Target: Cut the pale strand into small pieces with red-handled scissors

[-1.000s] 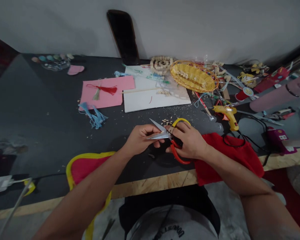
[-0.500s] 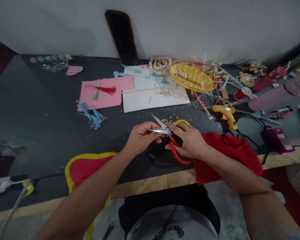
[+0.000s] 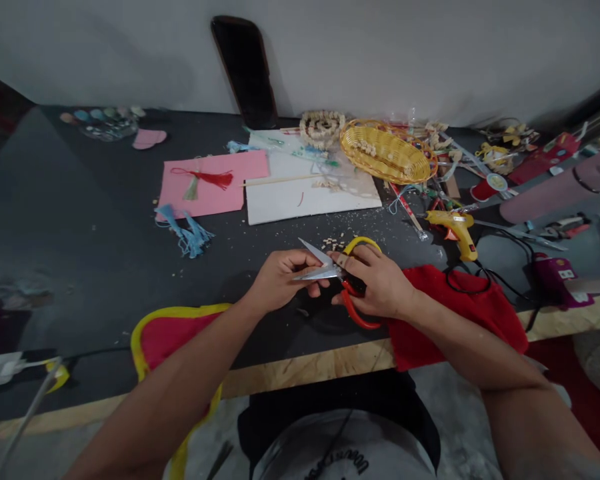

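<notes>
My right hand [image 3: 375,279] grips a pair of scissors [image 3: 351,308] with one red and one yellow handle loop. The scissors' blades are spread and point left, toward my left hand [image 3: 287,277]. That hand is closed, its thumb and fingers pinched together beside the blades; whatever it holds is too small to make out. Tiny pale bits [image 3: 333,243] lie on the dark tabletop just beyond the scissors. Under my right forearm lies a red cloth [image 3: 460,320].
Beyond my hands are a pink sheet [image 3: 205,203] with tassels, a white board [image 3: 275,207] and a yellow wicker basket [image 3: 387,157]. A yellow glue gun [image 3: 455,230] with its cord lies to the right. A phone [image 3: 245,73] leans against the wall.
The scissor blades have shifted slightly down, and my left fingers have moved a little along them. My right hand keeps its grip on the handles.
</notes>
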The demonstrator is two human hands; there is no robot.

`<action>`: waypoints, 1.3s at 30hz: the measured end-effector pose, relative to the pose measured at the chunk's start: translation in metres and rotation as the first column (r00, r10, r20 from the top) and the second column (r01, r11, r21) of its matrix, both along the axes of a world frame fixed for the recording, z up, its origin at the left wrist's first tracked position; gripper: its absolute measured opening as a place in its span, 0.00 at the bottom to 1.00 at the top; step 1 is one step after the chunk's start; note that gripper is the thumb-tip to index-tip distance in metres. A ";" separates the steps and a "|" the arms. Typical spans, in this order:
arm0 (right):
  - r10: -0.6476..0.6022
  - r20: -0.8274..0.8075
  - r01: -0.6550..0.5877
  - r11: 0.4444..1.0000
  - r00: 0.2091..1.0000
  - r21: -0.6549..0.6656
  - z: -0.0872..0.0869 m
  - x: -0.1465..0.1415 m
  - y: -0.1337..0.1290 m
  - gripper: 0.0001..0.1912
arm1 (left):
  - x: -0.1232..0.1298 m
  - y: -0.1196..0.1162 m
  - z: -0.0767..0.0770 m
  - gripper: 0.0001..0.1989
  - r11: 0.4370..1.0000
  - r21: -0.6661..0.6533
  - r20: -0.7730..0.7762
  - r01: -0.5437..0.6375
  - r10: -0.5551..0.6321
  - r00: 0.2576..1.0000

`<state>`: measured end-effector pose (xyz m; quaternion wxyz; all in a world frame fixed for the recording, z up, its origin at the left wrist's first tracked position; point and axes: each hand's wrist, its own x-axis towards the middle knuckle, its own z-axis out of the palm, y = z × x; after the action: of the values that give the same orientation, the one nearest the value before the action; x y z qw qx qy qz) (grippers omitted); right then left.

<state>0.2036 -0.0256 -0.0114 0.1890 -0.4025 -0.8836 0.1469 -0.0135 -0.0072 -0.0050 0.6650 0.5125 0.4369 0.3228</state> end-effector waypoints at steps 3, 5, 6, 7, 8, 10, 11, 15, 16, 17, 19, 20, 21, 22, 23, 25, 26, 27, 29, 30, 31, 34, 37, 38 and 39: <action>-0.010 0.002 0.010 1.000 1.000 0.016 -0.002 0.000 -0.001 0.37 | 0.001 -0.001 -0.001 0.12 1.000 -0.010 -0.009 -0.018 0.018 1.000; -0.038 0.027 0.037 0.999 0.999 0.009 0.000 0.000 -0.002 0.37 | 0.003 -0.001 -0.002 0.11 0.999 -0.002 0.000 -0.032 0.032 0.999; -0.052 0.039 0.053 0.999 0.998 -0.002 0.001 0.000 -0.003 0.37 | 0.003 -0.002 -0.002 0.11 0.999 0.012 0.006 -0.042 0.042 0.999; -0.066 0.046 0.067 0.998 0.997 -0.016 0.002 -0.001 -0.004 0.36 | 0.004 -0.002 -0.002 0.10 0.998 0.035 0.007 -0.053 0.053 0.999; -0.078 0.051 0.080 0.996 0.996 -0.029 0.003 -0.002 -0.004 0.36 | 0.004 -0.002 -0.002 0.10 0.996 0.064 0.003 -0.064 0.064 0.998; -0.098 0.053 0.101 0.994 0.994 -0.051 0.005 -0.003 -0.005 0.36 | 0.004 -0.002 0.000 0.09 0.988 0.129 -0.024 -0.083 0.087 0.996; -0.107 0.053 0.110 0.992 0.993 -0.054 0.006 -0.004 -0.005 0.36 | 0.004 -0.002 0.001 0.09 0.984 0.157 -0.049 -0.087 0.096 0.994; -0.107 0.075 0.110 0.993 0.991 -0.034 0.008 -0.005 -0.004 0.37 | 0.002 -0.003 0.008 0.09 0.981 0.188 -0.147 -0.055 0.083 0.986; -0.095 0.082 0.098 0.995 0.992 -0.029 0.008 -0.004 -0.003 0.38 | 0.002 -0.002 0.009 0.10 0.984 0.172 -0.155 -0.043 0.070 0.985; -0.080 0.086 0.082 0.996 0.993 -0.028 0.008 -0.004 -0.003 0.38 | 0.001 -0.002 0.009 0.11 0.988 0.150 -0.151 -0.035 0.058 0.987; -0.045 0.082 0.048 0.998 0.996 -0.030 0.009 -0.002 -0.002 0.39 | 0.000 -0.002 0.008 0.14 0.995 0.093 -0.117 -0.017 0.027 0.993; -0.029 0.075 0.031 0.999 0.997 -0.030 0.008 -0.001 -0.001 0.39 | 0.000 -0.001 0.007 0.15 0.998 0.064 -0.095 -0.005 0.011 0.995; -0.015 0.063 0.017 0.999 0.998 -0.029 0.007 -0.001 -0.001 0.39 | -0.001 -0.001 0.006 0.15 0.999 0.038 -0.070 0.009 -0.006 0.998; -0.003 0.050 0.004 1.000 0.999 -0.027 0.006 0.000 -0.001 0.38 | -0.001 -0.001 0.004 0.16 1.000 0.015 -0.048 0.022 -0.021 0.999; 0.005 0.034 -0.004 1.000 0.999 -0.025 0.005 0.001 -0.001 0.38 | -0.001 0.000 0.003 0.15 1.000 -0.003 -0.032 0.031 -0.031 0.999; 0.007 0.004 -0.007 1.000 1.000 -0.022 0.002 0.001 -0.001 0.37 | -0.002 -0.001 0.000 0.14 0.999 -0.023 -0.012 0.032 -0.032 0.999; 0.002 -0.006 -0.002 1.000 1.000 -0.019 0.001 0.001 -0.002 0.37 | -0.001 -0.001 0.000 0.13 0.999 -0.024 -0.004 0.027 -0.027 1.000; -0.007 -0.011 0.007 1.000 1.000 -0.015 0.000 0.001 -0.002 0.37 | -0.001 -0.001 -0.001 0.13 1.000 -0.022 0.001 0.020 -0.020 1.000; -0.034 -0.006 0.034 0.999 0.999 -0.013 0.000 0.000 -0.003 0.37 | 0.000 -0.001 -0.001 0.12 1.000 -0.011 0.007 -0.001 0.001 1.000; -0.044 0.001 0.044 0.999 0.999 -0.020 0.001 -0.001 -0.004 0.37 | 0.001 -0.001 -0.001 0.13 1.000 -0.005 0.010 -0.018 0.018 1.000; -0.054 0.006 0.054 0.998 0.999 -0.030 0.002 -0.001 -0.004 0.36 | 0.002 -0.002 -0.001 0.13 0.999 0.006 0.008 -0.036 0.036 0.999; -0.083 0.019 0.084 0.995 0.996 -0.060 0.005 -0.002 -0.004 0.35 | 0.004 -0.002 -0.001 0.13 0.995 0.071 -0.008 -0.067 0.068 0.998; -0.118 0.041 0.120 0.991 0.992 -0.060 0.006 -0.003 -0.004 0.35 | 0.006 -0.002 0.002 0.12 0.985 0.153 -0.054 -0.086 0.095 0.994; -0.125 0.051 0.127 0.990 0.991 -0.054 0.006 -0.003 -0.004 0.35 | 0.006 -0.003 0.003 0.11 0.981 0.175 -0.075 -0.089 0.103 0.992; -0.129 0.059 0.131 0.990 0.990 -0.045 0.006 -0.003 -0.004 0.35 | 0.006 -0.003 0.004 0.09 0.977 0.195 -0.098 -0.087 0.108 0.989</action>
<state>0.2003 -0.0292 -0.0050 0.1633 -0.4678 -0.8566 0.1444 -0.0080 -0.0100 -0.0006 0.5717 0.5683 0.4640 0.3672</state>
